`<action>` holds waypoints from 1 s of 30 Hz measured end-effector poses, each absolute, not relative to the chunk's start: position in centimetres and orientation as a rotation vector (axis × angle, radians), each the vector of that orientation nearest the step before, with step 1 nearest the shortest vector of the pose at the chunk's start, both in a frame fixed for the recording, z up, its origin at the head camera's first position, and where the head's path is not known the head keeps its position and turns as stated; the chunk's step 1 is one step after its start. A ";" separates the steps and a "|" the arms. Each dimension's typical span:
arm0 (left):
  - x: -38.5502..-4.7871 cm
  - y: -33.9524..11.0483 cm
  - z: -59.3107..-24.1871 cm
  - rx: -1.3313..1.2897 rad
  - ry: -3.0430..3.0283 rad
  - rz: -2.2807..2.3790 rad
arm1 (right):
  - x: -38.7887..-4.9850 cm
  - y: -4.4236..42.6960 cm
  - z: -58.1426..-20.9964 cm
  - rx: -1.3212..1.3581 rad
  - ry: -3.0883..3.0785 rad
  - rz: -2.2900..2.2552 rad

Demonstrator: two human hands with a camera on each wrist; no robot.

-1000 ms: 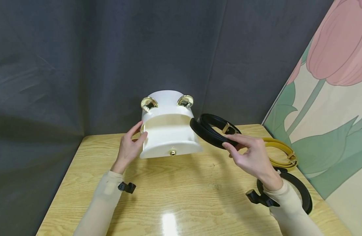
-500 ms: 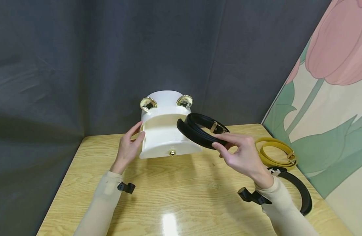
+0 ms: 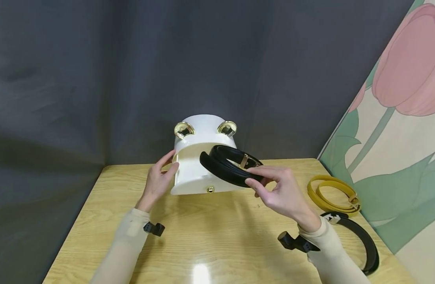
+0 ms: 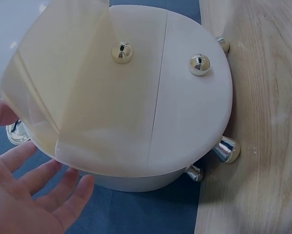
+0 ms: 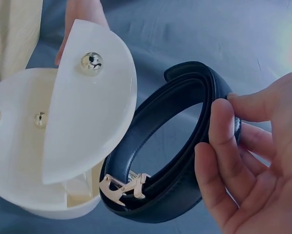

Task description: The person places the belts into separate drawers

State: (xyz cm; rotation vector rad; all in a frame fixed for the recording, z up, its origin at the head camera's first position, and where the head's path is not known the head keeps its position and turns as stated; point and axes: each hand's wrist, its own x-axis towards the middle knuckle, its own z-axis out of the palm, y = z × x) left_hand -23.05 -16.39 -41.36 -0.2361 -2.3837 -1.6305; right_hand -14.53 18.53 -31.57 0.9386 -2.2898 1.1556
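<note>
The right hand pinches a coiled black leather-look belt while the left hand, fingers loosely spread, touches a glossy white rounded box.

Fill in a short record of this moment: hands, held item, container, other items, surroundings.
Left hand: at the left side of the white box, fingers relaxed
Right hand: pinching a coiled black belt
Held item: this belt, lifted off the table, with a gold-coloured buckle
Container: white box, gold-coloured knobs, drawer open
Other items: coiled yellow belt and second black belt, on the table's right side
Surroundings: dark curtain behind, flower mural at right
</note>
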 end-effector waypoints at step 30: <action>-22.8 -16.0 -40.8 -0.285 -2.396 -1.610 | -19.4 15.9 -30.9 0.897 -2.527 1.336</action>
